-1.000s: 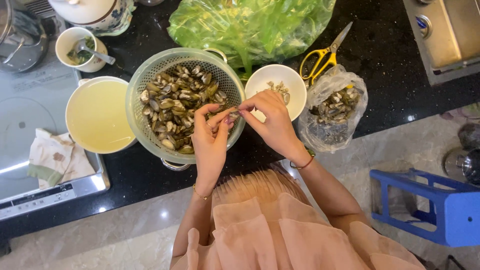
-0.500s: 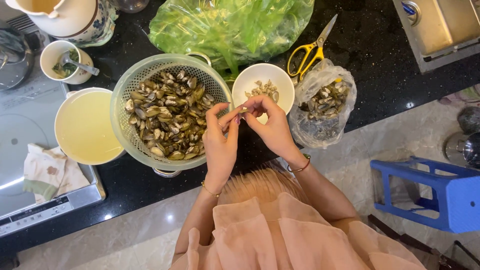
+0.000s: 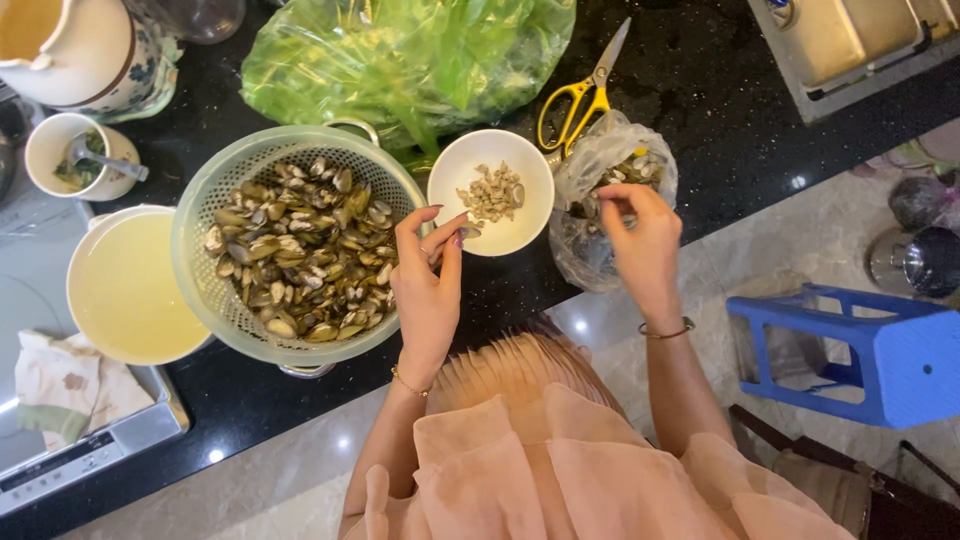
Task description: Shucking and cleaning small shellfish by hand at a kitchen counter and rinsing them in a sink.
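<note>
— What's in the colander point(image 3: 205, 215)?

— Clams point(image 3: 300, 250), dark olive and brown, heaped loosely. The colander is pale green plastic mesh, round, at the left of the black counter.

— And the bowl point(image 3: 447, 175)?

— Small, white, upright, just right of the colander. A little pile of pale clam meat point(image 3: 492, 193) lies in it, toward its far side.

— The bag point(image 3: 575, 250)?

— Clear plastic, crumpled, mouth open, just right of the bowl. Empty shells point(image 3: 632, 168) show inside at its far end.

Pale green colander point(image 3: 200, 215), white bowl point(image 3: 530, 215), yellow-handled scissors point(image 3: 575, 105) — all on a speckled black counter point(image 3: 700, 90).
</note>
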